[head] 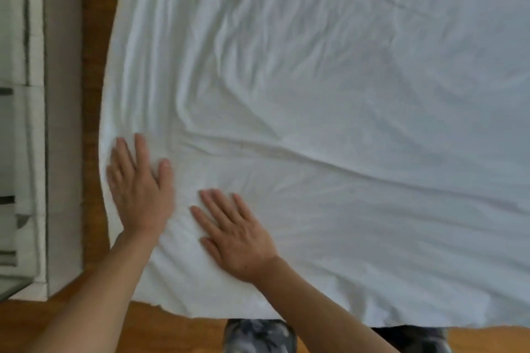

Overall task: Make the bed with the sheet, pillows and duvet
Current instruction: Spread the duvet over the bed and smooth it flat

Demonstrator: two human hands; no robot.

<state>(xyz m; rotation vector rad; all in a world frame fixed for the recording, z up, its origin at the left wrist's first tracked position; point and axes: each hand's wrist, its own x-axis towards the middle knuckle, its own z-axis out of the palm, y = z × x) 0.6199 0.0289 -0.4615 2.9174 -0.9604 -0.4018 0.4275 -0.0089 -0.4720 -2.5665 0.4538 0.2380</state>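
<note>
Start at the far left: a pale rug (57, 123) lies beside a strip of wooden floor (94, 66), and the white sheet (315, 94) hangs over that edge of the bed, covering the whole surface in view. Your left hand (140, 186) lies flat on the sheet right at the near-left corner, fingers straight and spread, gripping nothing. If you push outward from there, you could drag the overhang further off that side and leave the drape uneven.

Just to its right, your right hand (235, 232) also rests flat, fingers extended, palm down, holding nothing. With both palms so close together, a stroke may simply herd the cloth into the long crease (286, 152) running rightward from near your left hand (it already looks well set).

Further right, slack wrinkles cross the middle. The near hem (344, 321) hangs at your legs (258, 335); lean in and your knees may pin it, so smoothing would tug against it. No pillows or duvet are in view.
</note>
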